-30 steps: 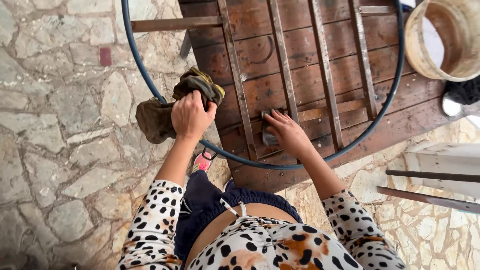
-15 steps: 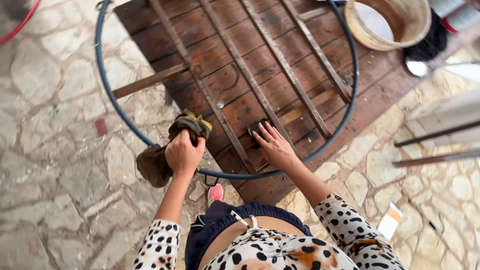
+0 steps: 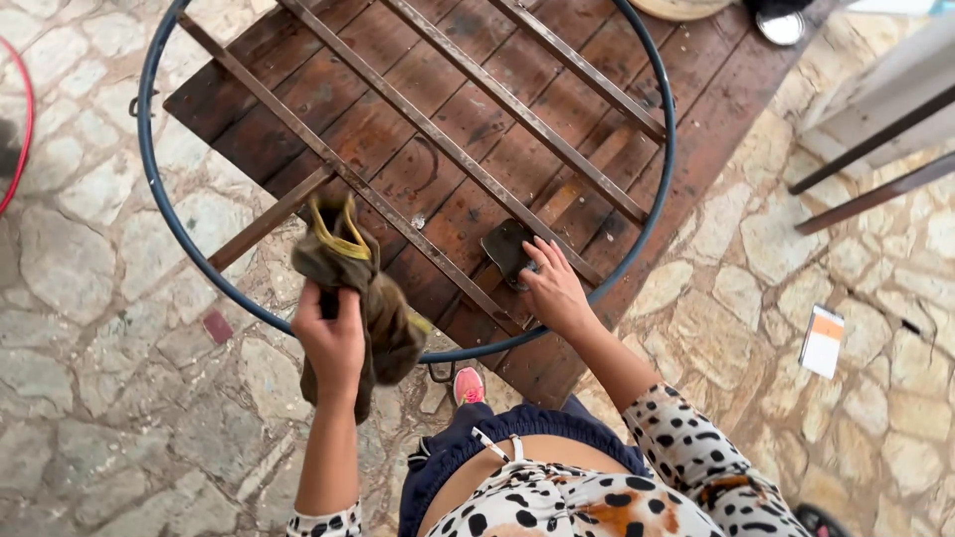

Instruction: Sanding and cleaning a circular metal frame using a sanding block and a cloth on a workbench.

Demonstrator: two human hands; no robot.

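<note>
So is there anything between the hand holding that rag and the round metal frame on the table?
Nothing visible. The left hand grips the brown rag just above the blue hoop of the metal frame, with only open air between them. The right hand rests on a dark pad further right, out of that path.

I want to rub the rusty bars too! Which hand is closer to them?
The right hand, probably. It already rests on a dark pad against the rusty bars. The left hand holds a bunched brown cloth up, near the blue ring.
</note>
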